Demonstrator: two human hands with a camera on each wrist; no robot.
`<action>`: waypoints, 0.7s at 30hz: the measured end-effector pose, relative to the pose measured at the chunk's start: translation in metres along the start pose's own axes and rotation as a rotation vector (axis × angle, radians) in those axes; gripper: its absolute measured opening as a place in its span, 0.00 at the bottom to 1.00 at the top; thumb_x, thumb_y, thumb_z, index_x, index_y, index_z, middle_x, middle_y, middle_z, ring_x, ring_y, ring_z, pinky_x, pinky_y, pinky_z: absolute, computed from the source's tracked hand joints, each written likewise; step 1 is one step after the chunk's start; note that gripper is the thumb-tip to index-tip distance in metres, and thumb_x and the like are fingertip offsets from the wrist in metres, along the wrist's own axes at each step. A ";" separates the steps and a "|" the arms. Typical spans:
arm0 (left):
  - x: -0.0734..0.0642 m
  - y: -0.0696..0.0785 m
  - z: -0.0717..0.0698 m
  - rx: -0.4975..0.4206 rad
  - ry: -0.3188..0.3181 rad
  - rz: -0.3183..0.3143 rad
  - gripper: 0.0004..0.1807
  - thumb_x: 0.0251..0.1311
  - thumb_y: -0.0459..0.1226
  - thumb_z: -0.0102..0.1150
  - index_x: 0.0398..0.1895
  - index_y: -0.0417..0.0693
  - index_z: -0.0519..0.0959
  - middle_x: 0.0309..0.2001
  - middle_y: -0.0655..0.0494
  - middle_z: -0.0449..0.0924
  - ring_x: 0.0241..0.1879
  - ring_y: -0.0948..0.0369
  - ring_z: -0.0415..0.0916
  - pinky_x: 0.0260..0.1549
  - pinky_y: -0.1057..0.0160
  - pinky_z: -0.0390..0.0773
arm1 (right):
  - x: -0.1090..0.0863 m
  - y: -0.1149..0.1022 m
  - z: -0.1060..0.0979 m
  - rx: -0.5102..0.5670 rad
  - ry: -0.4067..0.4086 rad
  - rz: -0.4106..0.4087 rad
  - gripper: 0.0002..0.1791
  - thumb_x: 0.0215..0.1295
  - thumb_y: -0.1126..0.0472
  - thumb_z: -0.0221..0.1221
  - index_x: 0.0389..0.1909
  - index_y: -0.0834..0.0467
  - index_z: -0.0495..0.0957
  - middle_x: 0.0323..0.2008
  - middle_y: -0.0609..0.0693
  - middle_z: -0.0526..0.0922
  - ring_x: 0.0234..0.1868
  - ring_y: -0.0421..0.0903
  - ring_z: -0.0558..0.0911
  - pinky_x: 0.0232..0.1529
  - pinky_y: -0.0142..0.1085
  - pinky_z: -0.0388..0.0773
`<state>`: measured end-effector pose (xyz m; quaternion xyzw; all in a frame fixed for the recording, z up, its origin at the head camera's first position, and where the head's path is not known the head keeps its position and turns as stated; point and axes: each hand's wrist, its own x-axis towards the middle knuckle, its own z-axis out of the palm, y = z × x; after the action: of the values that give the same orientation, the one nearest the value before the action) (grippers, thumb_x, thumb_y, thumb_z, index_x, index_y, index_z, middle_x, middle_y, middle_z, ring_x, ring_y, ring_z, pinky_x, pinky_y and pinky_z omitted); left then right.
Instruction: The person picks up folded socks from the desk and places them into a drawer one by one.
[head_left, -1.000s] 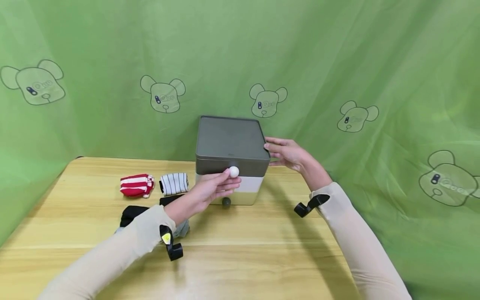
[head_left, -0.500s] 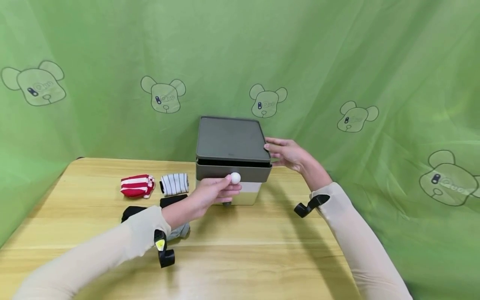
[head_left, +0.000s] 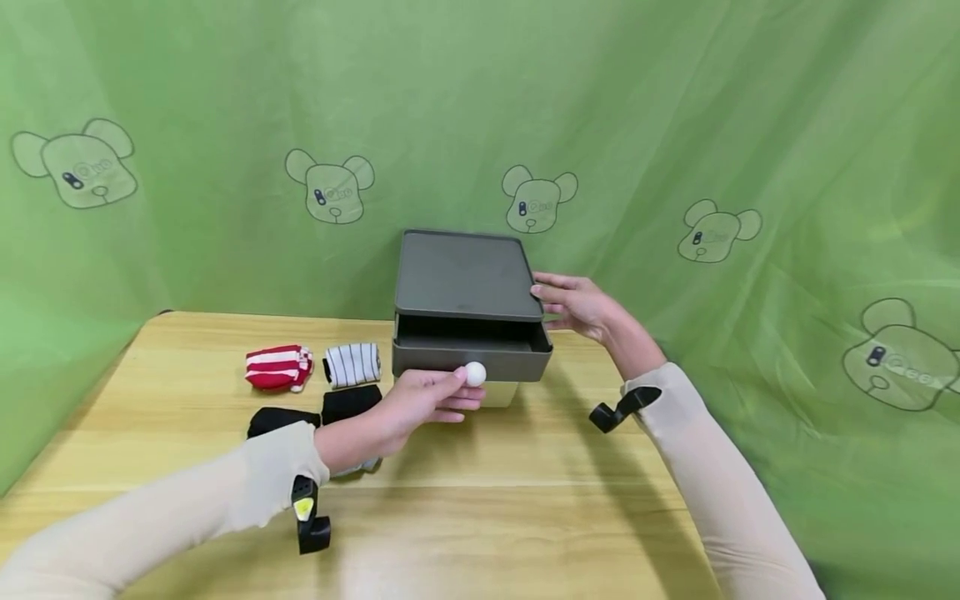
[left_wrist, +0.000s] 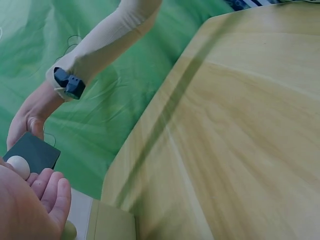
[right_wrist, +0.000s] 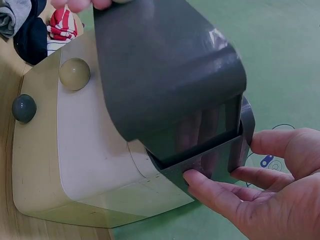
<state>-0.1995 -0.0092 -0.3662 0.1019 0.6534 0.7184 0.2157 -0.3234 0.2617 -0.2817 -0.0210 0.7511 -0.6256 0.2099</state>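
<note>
A small drawer box with a dark grey top stands against the green curtain. Its dark grey top drawer is pulled partway out, its visible inside bare. My left hand pinches the drawer's white knob between thumb and fingers. At the box's right side, my right hand rests its extended fingers on the upper frame, thumb by the top edge. Seen from the right wrist, a white middle drawer with a beige knob sits above a beige bottom drawer with a dark knob; both are pushed in.
Left of the box lie a red-and-white striped roll, a white striped roll and black rolls of fabric. A grey one is partly hidden by my left arm. The green curtain hangs behind the wooden table.
The top drawer has slid out toward me from shut, my left hand moving forward with its knob. My right hand has stayed at the box's side.
</note>
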 end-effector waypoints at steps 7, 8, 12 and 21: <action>-0.011 -0.005 0.004 -0.004 -0.023 0.024 0.23 0.78 0.45 0.49 0.62 0.36 0.78 0.56 0.41 0.85 0.54 0.56 0.86 0.54 0.58 0.85 | 0.002 0.002 -0.001 -0.033 0.016 -0.005 0.35 0.79 0.59 0.51 0.81 0.56 0.49 0.79 0.60 0.54 0.60 0.49 0.76 0.72 0.57 0.68; -0.013 -0.006 0.005 -0.003 -0.025 0.025 0.24 0.78 0.45 0.49 0.62 0.36 0.78 0.56 0.42 0.85 0.54 0.56 0.86 0.54 0.57 0.85 | 0.002 0.003 -0.001 -0.037 0.017 -0.005 0.35 0.79 0.58 0.51 0.81 0.56 0.50 0.79 0.60 0.55 0.56 0.46 0.77 0.72 0.56 0.69; -0.022 -0.008 0.009 -0.004 -0.026 0.026 0.23 0.78 0.45 0.50 0.62 0.36 0.78 0.55 0.42 0.85 0.55 0.55 0.85 0.55 0.56 0.84 | 0.003 0.003 0.000 -0.043 0.016 -0.009 0.35 0.79 0.58 0.51 0.81 0.56 0.50 0.78 0.60 0.56 0.52 0.43 0.78 0.70 0.53 0.71; -0.037 -0.012 0.015 -0.014 -0.045 0.031 0.23 0.77 0.44 0.51 0.62 0.36 0.78 0.55 0.41 0.85 0.54 0.54 0.86 0.51 0.61 0.86 | 0.002 0.002 0.000 -0.039 0.017 -0.012 0.35 0.79 0.59 0.51 0.81 0.56 0.49 0.80 0.60 0.52 0.73 0.60 0.63 0.73 0.57 0.66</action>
<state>-0.1577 -0.0112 -0.3713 0.1267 0.6416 0.7238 0.2198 -0.3247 0.2611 -0.2843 -0.0240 0.7648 -0.6122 0.1992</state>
